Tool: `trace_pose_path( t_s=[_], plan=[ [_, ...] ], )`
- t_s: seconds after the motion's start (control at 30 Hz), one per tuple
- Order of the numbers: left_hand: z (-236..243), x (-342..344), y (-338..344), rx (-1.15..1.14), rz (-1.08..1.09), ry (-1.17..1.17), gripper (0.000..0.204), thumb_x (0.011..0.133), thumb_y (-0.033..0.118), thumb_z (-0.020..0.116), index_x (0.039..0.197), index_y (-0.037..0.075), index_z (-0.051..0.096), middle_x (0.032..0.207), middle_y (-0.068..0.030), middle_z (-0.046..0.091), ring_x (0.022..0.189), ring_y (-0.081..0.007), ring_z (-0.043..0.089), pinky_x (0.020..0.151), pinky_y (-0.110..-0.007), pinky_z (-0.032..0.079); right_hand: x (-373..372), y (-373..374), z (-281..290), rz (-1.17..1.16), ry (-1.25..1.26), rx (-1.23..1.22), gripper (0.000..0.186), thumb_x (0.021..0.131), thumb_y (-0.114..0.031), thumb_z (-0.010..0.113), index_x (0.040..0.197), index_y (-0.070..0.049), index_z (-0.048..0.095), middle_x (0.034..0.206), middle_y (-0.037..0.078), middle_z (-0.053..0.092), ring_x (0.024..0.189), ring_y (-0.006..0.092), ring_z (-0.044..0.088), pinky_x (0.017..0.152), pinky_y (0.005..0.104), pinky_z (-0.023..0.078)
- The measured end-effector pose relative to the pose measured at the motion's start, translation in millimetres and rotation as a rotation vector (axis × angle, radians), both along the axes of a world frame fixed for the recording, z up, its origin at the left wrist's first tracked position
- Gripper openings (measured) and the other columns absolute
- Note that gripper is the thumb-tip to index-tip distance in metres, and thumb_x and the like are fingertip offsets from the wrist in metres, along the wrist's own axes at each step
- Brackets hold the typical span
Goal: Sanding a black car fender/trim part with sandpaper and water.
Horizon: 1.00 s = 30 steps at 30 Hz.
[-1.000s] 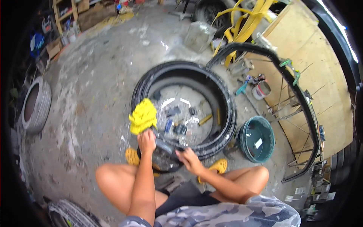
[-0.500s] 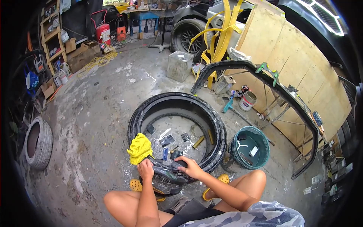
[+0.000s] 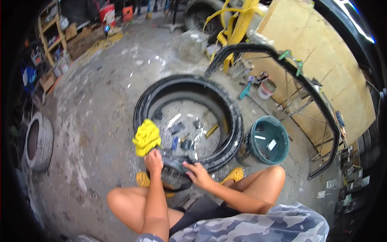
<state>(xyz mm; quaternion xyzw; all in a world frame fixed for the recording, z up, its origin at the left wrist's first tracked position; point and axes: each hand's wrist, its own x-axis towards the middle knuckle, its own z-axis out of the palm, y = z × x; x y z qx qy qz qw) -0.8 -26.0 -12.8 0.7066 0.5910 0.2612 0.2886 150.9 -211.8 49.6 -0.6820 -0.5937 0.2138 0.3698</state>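
Note:
A dark, glossy curved trim piece (image 3: 174,164) lies across the near rim of a black tire (image 3: 238,139). My left hand (image 3: 153,161) is closed round its left end, right beside a crumpled yellow cloth (image 3: 146,138) draped on the tire rim. At the right end, my right hand (image 3: 199,175) has its fingers and thumb on the piece; motion blurs them a little, and anything small under the fingertips is hidden. Inside the tire ring lie a blue item (image 3: 175,142), a dark block (image 3: 186,144) and a brass-coloured strip (image 3: 211,130).
A teal bucket (image 3: 287,139) holding liquid and pale pieces stands right of the tire. Beyond it are a black arched frame (image 3: 322,109), a small paint pail (image 3: 266,88) and a plywood panel (image 3: 322,52). Another tire (image 3: 47,141) stands at the far left.
The view has tipped, so the scene sits higher in the picture. My right hand has shifted slightly along the trim piece; my left hand keeps its hold.

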Motion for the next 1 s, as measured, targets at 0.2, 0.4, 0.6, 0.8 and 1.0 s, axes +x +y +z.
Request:
trace_pose_path(
  t_s=[0.2,0.4,0.6,0.8,1.0],
  plan=[
    [-8.1,15.6,10.2,0.146,-0.055,0.079,0.04,0.096,0.031,0.04,0.083,0.006,0.068,0.09,-0.0218,0.069,0.089,-0.0407,0.064,0.09,-0.049,0.043,8.6,80.0,17.2,0.079,-0.023,0.057,0.042,0.088,-0.006,0.063,0.129,-0.008,0.058,0.107,0.023,0.058,0.099,0.0413,0.054,0.087,0.0441,0.045],
    [27.8,13.7,6.0,-0.024,-0.011,0.07,0.043,0.093,0.032,0.041,0.077,0.005,0.071,0.083,-0.0219,0.069,0.083,-0.0374,0.066,0.085,-0.044,0.044,4.0,11.6,19.6,0.064,-0.033,0.118,0.043,0.084,-0.003,0.069,0.126,-0.007,0.063,0.105,0.021,0.063,0.096,0.038,0.059,0.087,0.0402,0.047],
    [31.9,12.7,-2.1,-0.04,0.009,0.063,0.045,0.093,0.033,0.042,0.077,0.003,0.072,0.08,-0.0228,0.068,0.08,-0.0381,0.066,0.085,-0.044,0.044,5.9,69.0,28.3,0.172,-0.128,0.025,0.039,0.087,-0.003,0.064,0.126,-0.006,0.06,0.099,0.022,0.06,0.091,0.0416,0.054,0.084,0.0429,0.045],
    [32.6,16.0,-3.9,0.01,0.0,0.056,0.038,0.093,0.031,0.043,0.078,0.007,0.069,0.084,-0.0206,0.068,0.083,-0.0398,0.063,0.083,-0.047,0.045,0.0,3.6,18.5,0.069,-0.088,0.191,0.041,0.083,0.002,0.067,0.123,-0.001,0.061,0.1,0.021,0.062,0.092,0.039,0.056,0.084,0.0433,0.046],
    [12.5,16.2,4.0,0.008,-0.013,0.054,0.04,0.093,0.033,0.043,0.072,0.01,0.067,0.081,-0.0145,0.07,0.081,-0.038,0.064,0.082,-0.049,0.045,25.2,85.9,30.7,0.137,-0.104,-0.036,0.04,0.085,-0.008,0.068,0.125,-0.009,0.061,0.106,0.023,0.063,0.101,0.0407,0.058,0.09,0.0429,0.047]
  ],
)
